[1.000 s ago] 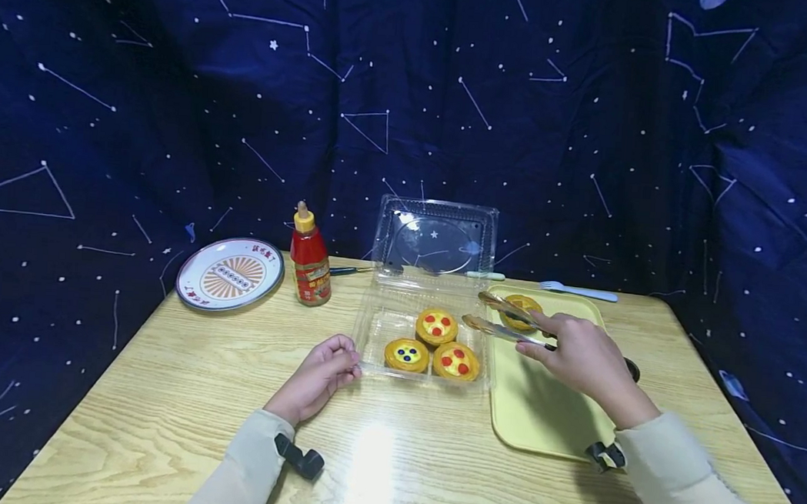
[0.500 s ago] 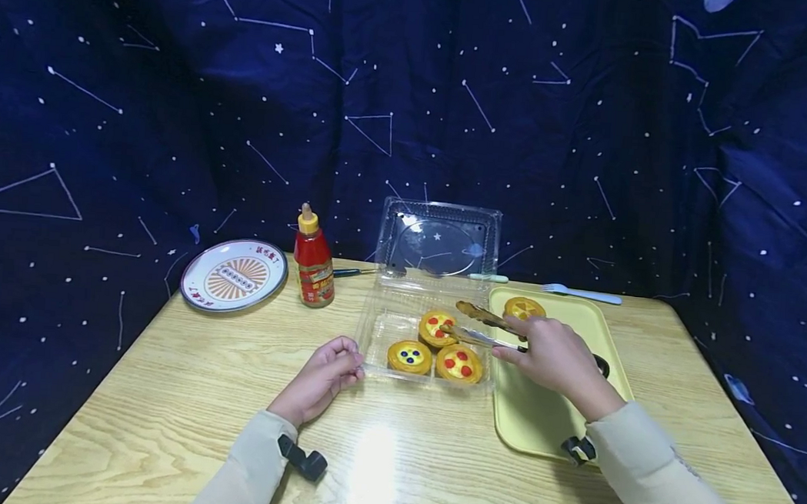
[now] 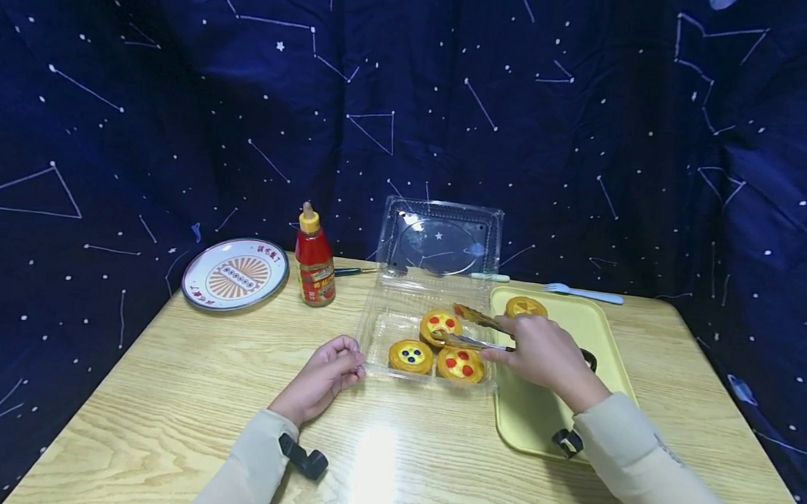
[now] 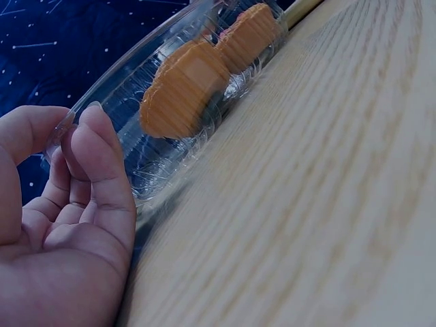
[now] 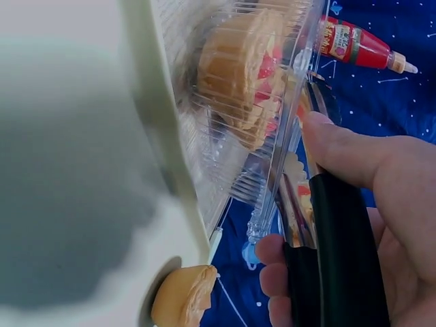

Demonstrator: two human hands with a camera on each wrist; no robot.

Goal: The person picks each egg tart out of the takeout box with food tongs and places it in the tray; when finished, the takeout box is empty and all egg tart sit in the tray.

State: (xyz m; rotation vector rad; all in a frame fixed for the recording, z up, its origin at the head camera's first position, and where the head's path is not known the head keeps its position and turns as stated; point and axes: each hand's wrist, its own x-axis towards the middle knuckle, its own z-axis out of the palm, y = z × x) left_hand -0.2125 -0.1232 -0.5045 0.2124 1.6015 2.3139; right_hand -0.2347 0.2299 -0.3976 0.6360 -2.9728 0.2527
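Note:
My left hand (image 3: 323, 374) pinches the rim at the front left corner of a clear plastic clamshell box (image 4: 129, 122). In my right hand (image 3: 543, 353) are metal tongs (image 3: 474, 343) with black handles (image 5: 347, 252). The tongs' tips are spread and reach over the box, one overlapping the rear tart (image 3: 437, 319) with red dots. Beside it in the box sit a blue-dotted tart (image 3: 411, 356) and another red-dotted tart (image 3: 461, 365). The box's lid (image 3: 439, 243) stands raised at the back.
Right of the box lies a yellow tray (image 3: 528, 421) bearing one tart (image 3: 526, 306) at its far end. Behind it is a blue fork (image 3: 584, 294). A red sauce bottle (image 3: 316, 266) and a patterned plate (image 3: 196, 285) stand at the back left.
My right hand has carried the tongs left, from over the tart on the tray to over the rear tart in the box. The left hand keeps its hold on the corner.

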